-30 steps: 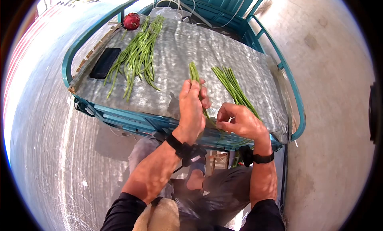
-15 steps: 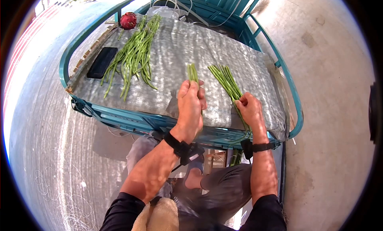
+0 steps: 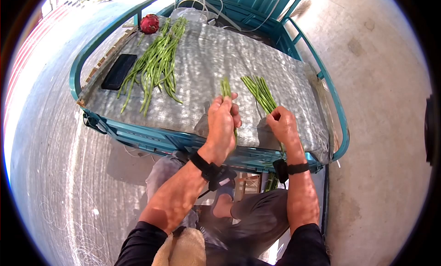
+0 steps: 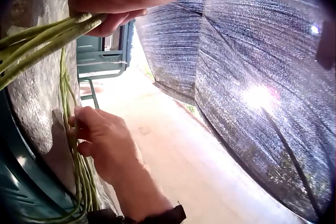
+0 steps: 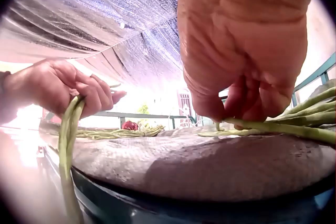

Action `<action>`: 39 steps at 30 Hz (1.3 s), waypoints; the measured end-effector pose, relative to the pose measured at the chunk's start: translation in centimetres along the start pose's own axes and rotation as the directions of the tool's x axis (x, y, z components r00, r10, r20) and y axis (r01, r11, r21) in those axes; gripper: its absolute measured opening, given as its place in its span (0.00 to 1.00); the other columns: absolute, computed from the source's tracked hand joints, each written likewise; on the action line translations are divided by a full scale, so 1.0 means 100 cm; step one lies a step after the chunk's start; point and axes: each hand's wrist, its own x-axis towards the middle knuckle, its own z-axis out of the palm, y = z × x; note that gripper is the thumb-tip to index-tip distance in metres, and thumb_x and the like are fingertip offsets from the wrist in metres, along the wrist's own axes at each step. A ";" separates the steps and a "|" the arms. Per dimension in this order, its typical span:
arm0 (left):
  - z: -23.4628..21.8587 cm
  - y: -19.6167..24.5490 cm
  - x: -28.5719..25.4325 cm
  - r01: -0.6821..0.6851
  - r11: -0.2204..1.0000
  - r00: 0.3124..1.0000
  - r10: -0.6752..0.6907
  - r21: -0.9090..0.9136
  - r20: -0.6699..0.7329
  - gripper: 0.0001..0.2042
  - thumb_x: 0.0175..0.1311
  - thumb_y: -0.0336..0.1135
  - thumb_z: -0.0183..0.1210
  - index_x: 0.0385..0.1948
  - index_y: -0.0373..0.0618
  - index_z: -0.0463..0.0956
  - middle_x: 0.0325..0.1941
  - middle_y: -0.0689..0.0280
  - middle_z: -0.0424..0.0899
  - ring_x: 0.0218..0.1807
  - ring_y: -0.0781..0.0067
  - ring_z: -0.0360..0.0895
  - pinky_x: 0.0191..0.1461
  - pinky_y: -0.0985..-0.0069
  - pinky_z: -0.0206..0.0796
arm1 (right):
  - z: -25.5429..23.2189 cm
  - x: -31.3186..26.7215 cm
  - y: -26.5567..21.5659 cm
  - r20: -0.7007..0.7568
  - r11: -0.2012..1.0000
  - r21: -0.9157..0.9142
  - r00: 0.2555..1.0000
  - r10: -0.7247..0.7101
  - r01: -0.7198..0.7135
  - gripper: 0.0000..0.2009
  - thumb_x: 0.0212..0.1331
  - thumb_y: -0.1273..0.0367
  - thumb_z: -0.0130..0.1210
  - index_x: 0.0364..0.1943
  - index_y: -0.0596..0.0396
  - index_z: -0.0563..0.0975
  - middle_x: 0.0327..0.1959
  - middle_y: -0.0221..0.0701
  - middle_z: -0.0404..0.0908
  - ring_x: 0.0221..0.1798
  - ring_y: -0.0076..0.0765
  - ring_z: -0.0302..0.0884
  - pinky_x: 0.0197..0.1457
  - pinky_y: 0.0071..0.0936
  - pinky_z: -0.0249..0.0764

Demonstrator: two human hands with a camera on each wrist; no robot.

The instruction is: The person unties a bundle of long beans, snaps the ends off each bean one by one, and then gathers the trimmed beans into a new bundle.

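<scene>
My left hand (image 3: pixel 221 123) grips a few long green beans (image 3: pixel 225 87) near the front edge of the grey mat; in the left wrist view several bean stalks (image 4: pixel 47 43) pass through its fingers. To its right, my right hand (image 3: pixel 285 128) has thumb and fingertips at the right-hand bundle of beans (image 3: pixel 260 93) on the mat. The right wrist view shows those fingers (image 5: pixel 247 108) pinching a bean (image 5: pixel 283 129) low over the mat. A larger loose pile of beans (image 3: pixel 161 59) lies at the left.
A black phone (image 3: pixel 119 71) and a red fruit (image 3: pixel 149 23) lie left on the grey mat (image 3: pixel 206 59). A teal rail (image 3: pixel 334 100) borders the cart bed. White cables (image 3: pixel 220 4) and clear plastic (image 3: pixel 190 14) are at the back.
My right hand has moved from beside my left hand rightward to the right-hand bundle and taken hold of a bean there. My left hand has stayed nearly in place, keeping its beans.
</scene>
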 end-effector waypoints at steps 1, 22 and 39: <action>-0.002 -0.001 0.001 0.002 1.000 1.000 -0.002 -0.004 0.013 0.12 0.85 0.36 0.46 0.54 0.38 0.73 0.30 0.72 0.70 0.27 0.80 0.64 0.32 0.76 0.61 | -0.005 0.001 -0.009 0.042 0.991 0.096 0.995 0.087 -0.091 0.07 0.60 0.70 0.65 0.31 0.60 0.80 0.27 0.37 0.85 0.29 0.37 0.83 0.36 0.36 0.78; -0.003 -0.002 0.002 0.052 0.999 0.996 -0.051 0.010 -0.075 0.11 0.85 0.38 0.44 0.54 0.43 0.72 0.42 0.63 0.84 0.44 0.64 0.85 0.45 0.66 0.70 | -0.045 -0.018 -0.129 0.460 0.933 0.355 0.880 -0.118 -0.061 0.09 0.57 0.73 0.68 0.33 0.60 0.78 0.26 0.31 0.83 0.30 0.27 0.80 0.36 0.31 0.76; 0.001 -0.001 0.000 0.006 1.000 0.998 -0.005 0.021 -0.060 0.11 0.85 0.38 0.43 0.55 0.42 0.70 0.36 0.65 0.82 0.37 0.68 0.84 0.42 0.69 0.71 | -0.050 -0.021 -0.129 0.556 0.960 0.260 0.829 -0.060 -0.104 0.10 0.54 0.72 0.68 0.31 0.63 0.79 0.26 0.38 0.83 0.29 0.37 0.82 0.34 0.38 0.76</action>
